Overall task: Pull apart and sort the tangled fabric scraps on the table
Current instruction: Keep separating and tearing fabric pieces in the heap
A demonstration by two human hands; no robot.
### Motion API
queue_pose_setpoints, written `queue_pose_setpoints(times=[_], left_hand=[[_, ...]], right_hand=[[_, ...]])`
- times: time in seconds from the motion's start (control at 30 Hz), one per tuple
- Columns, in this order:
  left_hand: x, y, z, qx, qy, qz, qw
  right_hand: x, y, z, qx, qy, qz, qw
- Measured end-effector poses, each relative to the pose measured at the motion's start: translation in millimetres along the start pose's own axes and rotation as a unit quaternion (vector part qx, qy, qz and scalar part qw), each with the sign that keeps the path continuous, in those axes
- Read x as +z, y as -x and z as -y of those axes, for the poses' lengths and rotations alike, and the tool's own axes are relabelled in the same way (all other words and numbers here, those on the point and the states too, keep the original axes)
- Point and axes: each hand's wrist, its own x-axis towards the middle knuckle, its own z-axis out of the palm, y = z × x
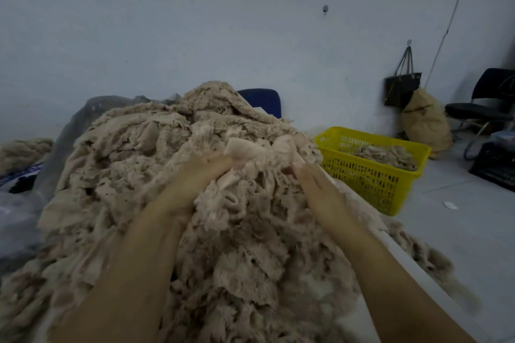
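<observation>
**Sorting the scraps: early stage, most of the heap untouched**

Both forearms reach out over a large heap of beige scraps (172, 175) that lies under and all around the hands and covers nearly the whole worktop (401, 253). The left hand (200, 175) has its fingers curled round a flat pale strip (245, 151) at the top of the heap, just ahead of it. The right hand (315, 184) lies close beside the left with its fingertips buried in the fluff next to that strip. Whether it pinches or only presses cannot be told.

Progress, as judged from the room: little is done. The heap in front of the hands is high and matted, and the strip is not yet free of it. Loose scraps (434, 259) spill over the worktop edge to the right of the right forearm.

Containers: a yellow basket (362, 184) stands on the floor just beyond the right hand. It holds a shallow layer of sorted scraps (390, 154), well below its rim, so there is room for far more. A tan sack (426, 125) stands by the wall further off on that side; its contents are hidden. A smaller heap (22, 153) lies well out beyond the left hand.
</observation>
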Motion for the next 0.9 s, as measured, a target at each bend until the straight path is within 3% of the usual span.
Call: queue_pose_setpoints(times=[0.07, 0.2, 0.27, 0.33, 0.4, 0.5, 0.6, 0.67, 0.77, 0.9], left_hand=[[7.0, 3.5, -0.4, -0.016, 0.019, 0.01, 1.0], [17.3, 15.4, -2.2, -0.039, 0.113, 0.039, 0.992], [24.0, 18.5, -7.3, -0.05, 0.139, 0.051, 0.988], [25.3, 19.2, -4.9, -0.012, 0.156, 0.06, 0.986], [31.8, 21.5, -4.7, 0.015, 0.197, 0.084, 0.977], [37.7, 26.0, -3.0, 0.008, 0.232, 0.109, 0.967], [39.0, 30.3, 0.0, 0.013, 0.255, 0.079, 0.964], [42.9, 32.0, -1.7, 0.014, 0.27, 0.065, 0.961], [49.8, 30.9, -4.6, 0.01, 0.279, 0.045, 0.959], [52.4, 32.2, -5.9, 0.026, 0.287, 0.003, 0.957]], right_hand=[[-0.4, -3.7, 5.7, 0.047, -0.131, 0.028, 0.99], [1.2, -8.9, 20.0, 0.042, -0.235, -0.052, 0.97], [4.3, -5.4, 25.2, 0.067, -0.272, -0.031, 0.96], [13.2, 4.2, 31.0, 0.072, -0.242, 0.04, 0.967], [26.7, 13.1, 30.7, 0.025, -0.14, 0.072, 0.987], [31.0, 17.9, 31.0, -0.056, -0.06, 0.017, 0.996], [21.4, 15.0, 25.2, -0.031, -0.039, -0.042, 0.998], [19.1, 16.2, 23.7, 0.012, -0.126, -0.036, 0.991], [20.2, 14.3, 21.2, 0.063, -0.309, 0.003, 0.949], [17.0, 11.8, 18.0, 0.106, -0.406, -0.003, 0.908]])
